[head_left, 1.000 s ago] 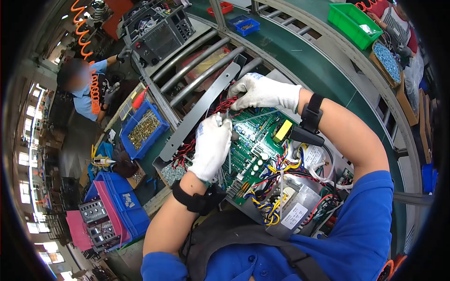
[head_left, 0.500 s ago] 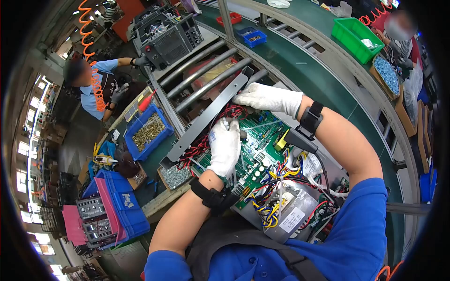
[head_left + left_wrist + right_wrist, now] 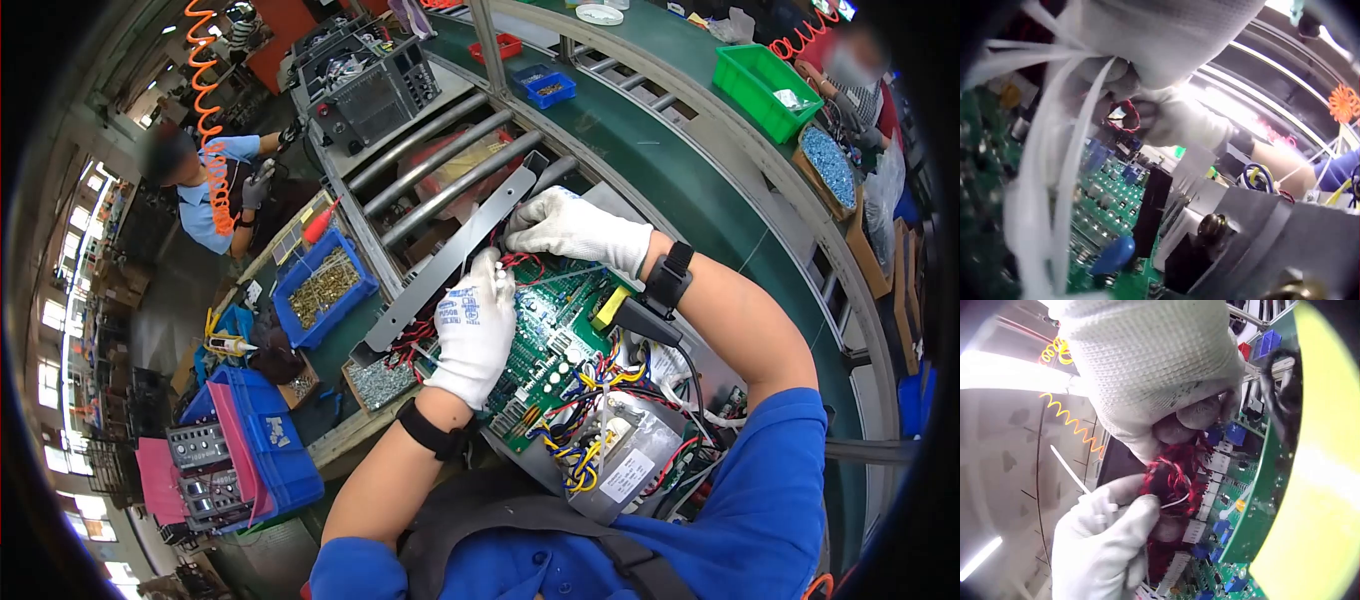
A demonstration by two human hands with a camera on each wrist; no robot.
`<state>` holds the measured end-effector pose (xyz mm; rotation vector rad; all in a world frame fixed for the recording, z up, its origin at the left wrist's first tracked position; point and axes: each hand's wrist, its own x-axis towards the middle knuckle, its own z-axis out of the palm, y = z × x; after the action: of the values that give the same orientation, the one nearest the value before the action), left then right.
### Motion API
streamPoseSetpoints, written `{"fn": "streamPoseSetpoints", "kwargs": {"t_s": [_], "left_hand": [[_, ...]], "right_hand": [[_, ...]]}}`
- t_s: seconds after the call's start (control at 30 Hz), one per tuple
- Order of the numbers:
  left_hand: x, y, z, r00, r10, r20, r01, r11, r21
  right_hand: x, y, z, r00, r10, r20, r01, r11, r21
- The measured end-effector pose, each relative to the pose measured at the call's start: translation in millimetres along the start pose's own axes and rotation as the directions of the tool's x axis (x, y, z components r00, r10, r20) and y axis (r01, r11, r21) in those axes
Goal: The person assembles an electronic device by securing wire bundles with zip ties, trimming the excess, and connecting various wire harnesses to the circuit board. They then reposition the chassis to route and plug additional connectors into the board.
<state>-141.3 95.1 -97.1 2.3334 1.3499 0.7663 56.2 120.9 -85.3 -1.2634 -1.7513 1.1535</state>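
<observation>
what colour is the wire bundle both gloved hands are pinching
Red and black twisted wire bundle, clearest in the right wrist view.

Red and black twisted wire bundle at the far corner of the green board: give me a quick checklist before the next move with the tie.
1. Both white-gloved hands at the red and black twisted wire bundle: ok; left hand and right hand meet there.
2. Bundle gathered: ok; right hand fingers pinch it in the right wrist view.
3. Thin white plastic cable tie in hand: ok, left hand holds it.
4. Tie looped round the bundle: cannot tell, gloves hide it.
5. Spare white ties clear of the green circuit board: not ok, they hang over it.
</observation>
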Motion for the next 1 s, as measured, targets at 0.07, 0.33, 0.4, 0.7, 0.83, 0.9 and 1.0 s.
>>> {"fn": "streamPoseSetpoints", "kwargs": {"t_s": [0.07,0.33,0.4,0.7,0.83,0.9,1.0], "left_hand": [[5.1,-5.6,7.9,0.994,-0.106,0.023,0.107,0.993,-0.050],[10.4,-10.6,11.4,0.974,-0.206,0.090,0.224,0.908,-0.353],[6.0,-3.4,3.8,0.932,-0.261,0.252,0.360,0.579,-0.732],[3.8,3.4,-5.0,0.928,-0.134,0.348,0.360,0.559,-0.747],[2.0,-0.2,-2.5,0.938,-0.117,0.327,0.316,0.675,-0.666],[2.9,3.1,-7.1,0.927,-0.116,0.356,0.328,0.711,-0.622],[4.3,2.6,-8.5,0.922,-0.100,0.375,0.308,0.777,-0.549]], "right_hand": [[-9.4,-23.6,-6.0,0.992,0.079,-0.097,-0.076,0.996,0.036],[-25.3,-18.5,1.9,0.995,0.092,0.033,-0.096,0.985,0.144],[-25.3,-9.8,-0.3,0.996,0.083,0.028,-0.086,0.984,0.157],[-30.5,-16.9,-7.5,0.998,-0.030,0.059,0.018,0.979,0.205],[-30.7,-16.2,-9.4,0.994,0.100,0.036,-0.107,0.934,0.340],[-30.7,-16.2,-8.4,0.992,0.124,0.033,-0.127,0.915,0.383],[-30.8,-19.7,-7.3,0.989,0.150,0.006,-0.142,0.921,0.363]]}}
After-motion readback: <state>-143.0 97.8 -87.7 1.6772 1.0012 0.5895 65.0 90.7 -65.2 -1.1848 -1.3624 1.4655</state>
